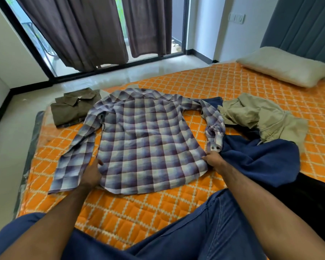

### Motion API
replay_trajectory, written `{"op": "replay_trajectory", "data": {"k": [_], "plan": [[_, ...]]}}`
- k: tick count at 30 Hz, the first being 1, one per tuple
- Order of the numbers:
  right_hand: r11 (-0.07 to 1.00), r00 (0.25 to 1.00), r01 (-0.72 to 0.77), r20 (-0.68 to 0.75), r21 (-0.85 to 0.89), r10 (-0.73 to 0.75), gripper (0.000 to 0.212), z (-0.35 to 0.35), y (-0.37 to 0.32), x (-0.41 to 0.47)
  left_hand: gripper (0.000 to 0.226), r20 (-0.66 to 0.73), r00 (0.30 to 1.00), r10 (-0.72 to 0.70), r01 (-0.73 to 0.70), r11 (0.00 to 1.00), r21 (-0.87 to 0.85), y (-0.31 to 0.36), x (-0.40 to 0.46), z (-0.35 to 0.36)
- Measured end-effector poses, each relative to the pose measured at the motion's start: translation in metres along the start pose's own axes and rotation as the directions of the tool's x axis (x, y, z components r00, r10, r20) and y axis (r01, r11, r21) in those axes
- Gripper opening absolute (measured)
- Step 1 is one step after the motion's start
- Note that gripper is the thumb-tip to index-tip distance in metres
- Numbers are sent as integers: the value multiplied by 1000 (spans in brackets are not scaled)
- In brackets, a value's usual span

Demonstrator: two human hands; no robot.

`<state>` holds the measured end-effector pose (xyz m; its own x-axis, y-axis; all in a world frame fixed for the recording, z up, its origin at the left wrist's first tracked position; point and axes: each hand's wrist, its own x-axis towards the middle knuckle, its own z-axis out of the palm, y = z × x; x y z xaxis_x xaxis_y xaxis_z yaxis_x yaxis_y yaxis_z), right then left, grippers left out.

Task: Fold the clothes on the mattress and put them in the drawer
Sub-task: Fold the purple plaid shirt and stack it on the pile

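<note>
A purple-and-white plaid shirt lies spread face down on the orange quilted mattress, sleeves out to both sides. My left hand rests on the shirt's lower left edge, beside the left sleeve. My right hand pinches the shirt's lower right side seam, just under the right cuff. A folded olive-brown shirt sits at the far left corner. To the right lie a dark blue garment and crumpled khaki trousers. No drawer is in view.
A cream pillow lies at the mattress's far right by a grey padded headboard. Brown curtains hang over a glass door beyond a pale floor. A black garment lies at my right. My blue-jeaned knees fill the foreground.
</note>
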<state>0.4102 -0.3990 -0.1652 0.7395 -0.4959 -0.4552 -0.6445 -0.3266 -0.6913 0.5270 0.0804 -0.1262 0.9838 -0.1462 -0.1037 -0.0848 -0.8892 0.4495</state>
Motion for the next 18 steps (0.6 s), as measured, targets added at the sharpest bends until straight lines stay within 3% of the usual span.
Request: {"op": "replay_trajectory", "data": {"k": [2, 6, 10, 13, 16, 18], "plan": [[1000, 1000, -4, 6, 27, 4, 38, -6, -4, -9, 23, 81, 995, -66, 67, 998, -9, -1, -7, -5], [978, 995, -98, 50, 185, 90, 26, -10, -7, -23, 18, 172, 945, -277, 315, 912, -264, -12, -15, -17], [955, 970, -191, 196, 226, 147, 19, -21, -18, -71, 52, 229, 919, -320, 378, 880, -286, -11, -31, -25], [980, 941, -200, 275, -13, 196, 7, -23, -10, -90, 34, 327, 907, -267, 240, 963, 121, 1, -50, -31], [935, 960, -71, 230, -347, 158, 25, -21, 3, -84, 30, 385, 895, -225, 75, 927, 368, 8, -63, -31], [881, 968, 0, 222, -473, 119, 17, -22, 0, -84, 38, 329, 924, -195, -1, 859, 512, 8, -64, -29]]}}
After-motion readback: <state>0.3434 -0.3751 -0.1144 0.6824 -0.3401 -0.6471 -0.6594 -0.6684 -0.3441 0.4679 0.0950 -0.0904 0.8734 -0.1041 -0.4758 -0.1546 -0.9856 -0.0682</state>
